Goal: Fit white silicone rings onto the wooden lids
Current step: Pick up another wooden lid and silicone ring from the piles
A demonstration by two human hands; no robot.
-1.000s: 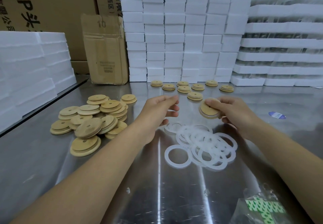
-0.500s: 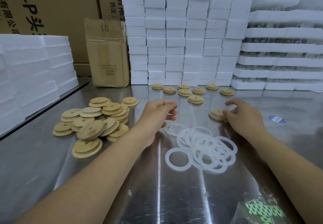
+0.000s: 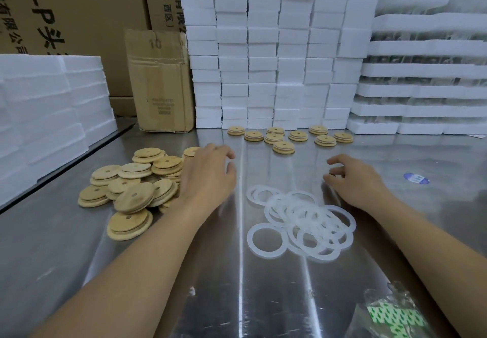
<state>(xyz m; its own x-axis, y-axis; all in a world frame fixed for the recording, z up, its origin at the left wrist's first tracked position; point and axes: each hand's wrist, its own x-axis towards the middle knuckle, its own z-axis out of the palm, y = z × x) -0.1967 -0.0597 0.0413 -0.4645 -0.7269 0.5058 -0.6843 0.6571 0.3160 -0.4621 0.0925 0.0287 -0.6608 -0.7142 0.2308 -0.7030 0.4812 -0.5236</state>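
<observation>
A loose pile of bare wooden lids (image 3: 131,187), each with a small centre hole, lies left of centre on the steel table (image 3: 184,298). Several lids fitted with rings (image 3: 283,147) sit in a group at the back, near the foam blocks. A heap of white silicone rings (image 3: 303,221) lies in the middle. My left hand (image 3: 208,177) hovers at the right edge of the lid pile, fingers curled and apart, holding nothing. My right hand (image 3: 353,179) is above and right of the ring heap, fingers spread, holding nothing.
Stacked white foam blocks (image 3: 263,60) wall off the back, with foam trays (image 3: 421,95) at the right and more foam (image 3: 47,105) at the left. A cardboard box (image 3: 160,82) stands behind the lid pile. A plastic bag with green print (image 3: 392,314) lies bottom right, a blue sticker (image 3: 416,178) at the right.
My right hand set down the lid it held; that lid now lies with the back group. The hand drew back with nothing in it. My left hand moved left to the lid pile.
</observation>
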